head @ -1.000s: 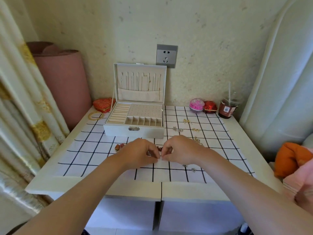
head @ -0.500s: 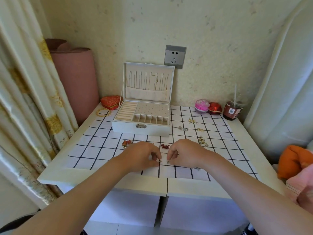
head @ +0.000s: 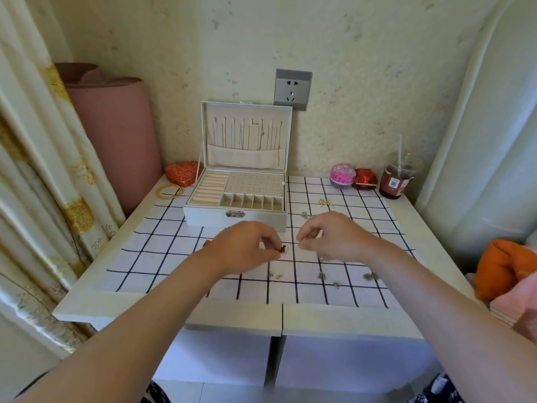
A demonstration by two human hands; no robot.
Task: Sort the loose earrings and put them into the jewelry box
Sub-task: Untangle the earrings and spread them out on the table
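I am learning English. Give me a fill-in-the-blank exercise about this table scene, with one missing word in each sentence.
1. The jewelry box stands with its lid ____.
2. The earring next to the left hand is ____ in colour.
3. The cup with a straw stands to the ____ of the jewelry box.

Missing words: open; red; right.

Our L hand (head: 247,250) pinching a red earring (head: 282,249) at fingertips, R hand (head: 334,237) fingers curled thumb-to-finger — both forearms stretched fwd, hands apart
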